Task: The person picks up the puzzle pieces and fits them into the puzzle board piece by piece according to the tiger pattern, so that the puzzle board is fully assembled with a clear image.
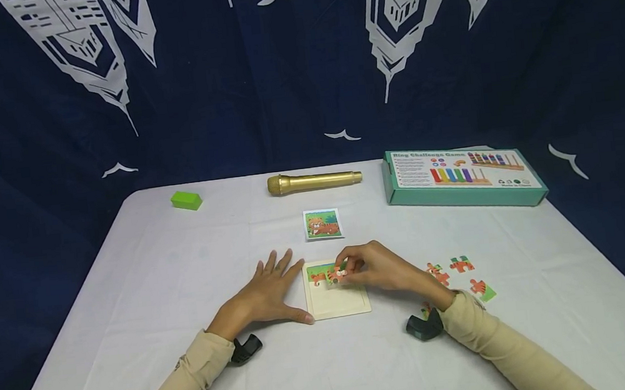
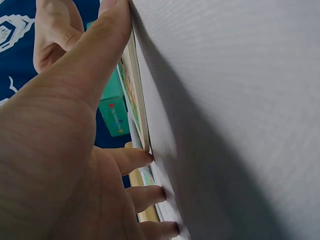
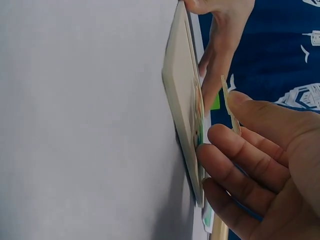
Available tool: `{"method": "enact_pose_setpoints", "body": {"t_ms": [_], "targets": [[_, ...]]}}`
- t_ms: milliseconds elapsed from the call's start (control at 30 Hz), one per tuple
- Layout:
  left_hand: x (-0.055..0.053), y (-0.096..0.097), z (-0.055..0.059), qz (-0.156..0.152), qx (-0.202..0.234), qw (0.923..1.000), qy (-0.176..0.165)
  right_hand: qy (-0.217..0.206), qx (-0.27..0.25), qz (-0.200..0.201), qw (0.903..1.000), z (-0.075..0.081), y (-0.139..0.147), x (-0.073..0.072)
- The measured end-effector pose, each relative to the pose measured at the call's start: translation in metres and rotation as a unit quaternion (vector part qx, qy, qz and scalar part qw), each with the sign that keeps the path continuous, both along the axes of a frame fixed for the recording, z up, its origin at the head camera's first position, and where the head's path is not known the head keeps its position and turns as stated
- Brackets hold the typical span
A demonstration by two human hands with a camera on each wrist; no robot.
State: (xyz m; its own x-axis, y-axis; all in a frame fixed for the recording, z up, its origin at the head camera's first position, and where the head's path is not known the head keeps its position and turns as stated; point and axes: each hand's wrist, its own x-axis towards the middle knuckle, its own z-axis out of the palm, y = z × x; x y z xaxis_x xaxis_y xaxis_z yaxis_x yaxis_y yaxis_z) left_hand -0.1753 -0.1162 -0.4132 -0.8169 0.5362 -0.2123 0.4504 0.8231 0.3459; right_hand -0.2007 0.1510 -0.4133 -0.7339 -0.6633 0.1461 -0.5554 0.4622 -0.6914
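A shallow wooden puzzle board (image 1: 337, 302) lies on the white table with picture pieces along its upper left part. My right hand (image 1: 378, 267) pinches a puzzle piece (image 1: 336, 274) with an orange tiger face over the board's upper half. In the right wrist view this thin puzzle piece (image 3: 231, 112) shows edge-on between thumb and fingers, raised off the board. Fingers spread, my left hand (image 1: 268, 293) rests on the table at the board's left side, thumb at its lower left corner. The left wrist view shows the left fingertips (image 2: 145, 159) down by the board's edge.
Several loose puzzle pieces (image 1: 460, 264) lie right of the board, some partly behind the right forearm. A tiger picture card (image 1: 323, 224) sits beyond the board. Further back are a gold microphone (image 1: 317, 182), a green block (image 1: 186, 200) and a green game box (image 1: 464, 180).
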Motion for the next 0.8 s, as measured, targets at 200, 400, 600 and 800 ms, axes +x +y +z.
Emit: {"method": "enact_pose_setpoints", "body": {"t_ms": [200,400,600,800], "targets": [[0.0,0.0,0.001,-0.002,-0.004,1.0,0.0,0.007,-0.002,0.005,1.0,-0.003,-0.009,0.002],[0.0,0.0,0.0,-0.002,-0.006,1.0,-0.003,-0.001,0.007,-0.001,1.0,-0.003,-0.017,0.004],[0.0,0.0,0.0,-0.003,-0.008,1.0,-0.001,0.007,0.018,-0.003,0.9998,-0.003,-0.023,0.007],[0.0,0.0,0.0,-0.003,-0.012,0.9999,-0.001,0.033,0.034,0.0,0.9989,-0.003,-0.029,0.009]]}}
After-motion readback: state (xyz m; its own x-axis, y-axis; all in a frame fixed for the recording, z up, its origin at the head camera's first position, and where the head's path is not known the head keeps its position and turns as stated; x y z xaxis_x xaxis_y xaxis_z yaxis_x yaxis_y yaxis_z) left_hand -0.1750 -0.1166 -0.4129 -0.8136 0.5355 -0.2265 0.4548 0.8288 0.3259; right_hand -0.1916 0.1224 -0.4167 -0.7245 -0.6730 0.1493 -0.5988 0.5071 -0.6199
